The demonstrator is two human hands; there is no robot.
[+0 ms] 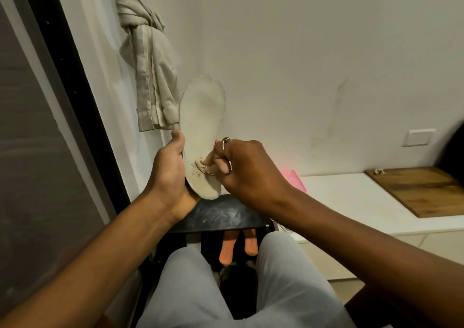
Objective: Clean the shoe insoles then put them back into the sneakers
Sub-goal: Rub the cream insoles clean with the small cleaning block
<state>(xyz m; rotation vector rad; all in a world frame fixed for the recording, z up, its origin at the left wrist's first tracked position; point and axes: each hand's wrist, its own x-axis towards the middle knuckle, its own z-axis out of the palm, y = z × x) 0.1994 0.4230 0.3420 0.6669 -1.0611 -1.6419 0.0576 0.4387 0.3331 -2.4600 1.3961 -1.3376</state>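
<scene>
1. One pale, flat insole point(200, 116), frame middle, gripped by left hand point(168, 169), fingers curled.
2. Right hand point(247, 174) fingers pinching one small crumbly wad point(202, 168) on its lower end.
3. Two smooth orange insoles point(227, 248), bottom middle.

Straight ahead sits the black desk point(221, 214), its dark top streaked with pale, dusty scuffs. Beneath it two orange insole-shaped pieces point(227, 250) show side by side, though what they rest on is hidden. To the right runs the white desk point(351, 197), set against the wall. A flat pink object point(297, 180) lies at its left end, partly hidden, and a wooden board point(426, 192) lies flat towards the right end — with a small beige lump point(379, 171) sitting on the board's back corner, close to the wall.
</scene>
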